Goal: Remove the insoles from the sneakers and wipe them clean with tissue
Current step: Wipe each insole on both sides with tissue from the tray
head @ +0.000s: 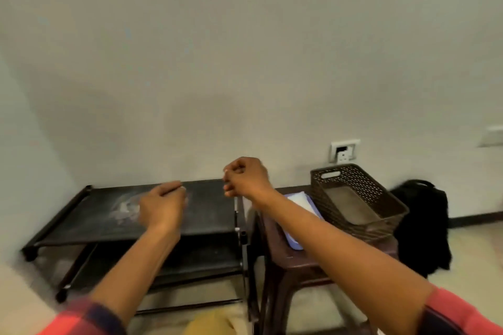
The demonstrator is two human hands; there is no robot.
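Head view: left hand [163, 207] curled over dusty black fabric shelf [209, 209].

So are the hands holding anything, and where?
Cannot tell. Both the left hand and right hand have curled fingers, but the blur hides whether either grip pinches anything.

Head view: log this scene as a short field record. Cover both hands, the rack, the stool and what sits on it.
shoe rack: black, against the wall, pale smudge on top shelf
left hand: fingers curled, over the rack's top shelf; grasp unclear from blur
right hand: fingers curled, raised near the rack's right end; grasp unclear
stool: brown, right of the rack
basket: brown, perforated, on the stool
blue-and-white pack: on the stool, left of the basket
black bag: on the floor by the wall
sneakers: none in view
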